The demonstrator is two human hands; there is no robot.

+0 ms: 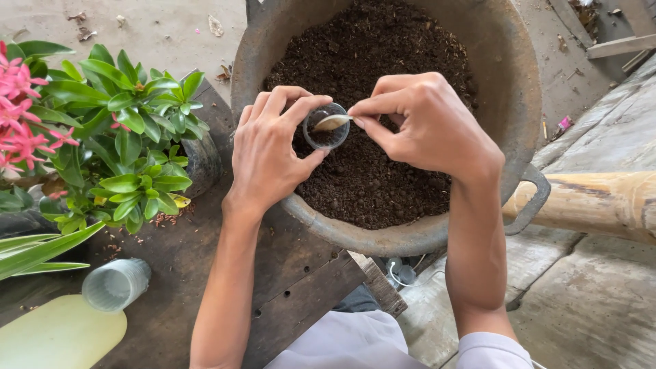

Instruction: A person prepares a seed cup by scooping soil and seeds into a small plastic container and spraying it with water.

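Observation:
My left hand (270, 154) grips a small clear plastic cup (326, 128) with a little dark soil in its bottom, held over a large metal basin (509, 82) full of dark soil (369, 171). Pinched between the thumb and fingers of my right hand (427, 123) is a small pale spoon (332, 122). The spoon's bowl sits inside the mouth of the cup. Both forearms reach up from the bottom of the view.
A potted plant with green leaves (130, 130) and pink flowers (20, 109) stands at the left on a dark wooden board (287, 287). A second clear cup (116, 283) lies on its side beside a pale yellow container (58, 335). A bamboo pole (594, 201) crosses at the right.

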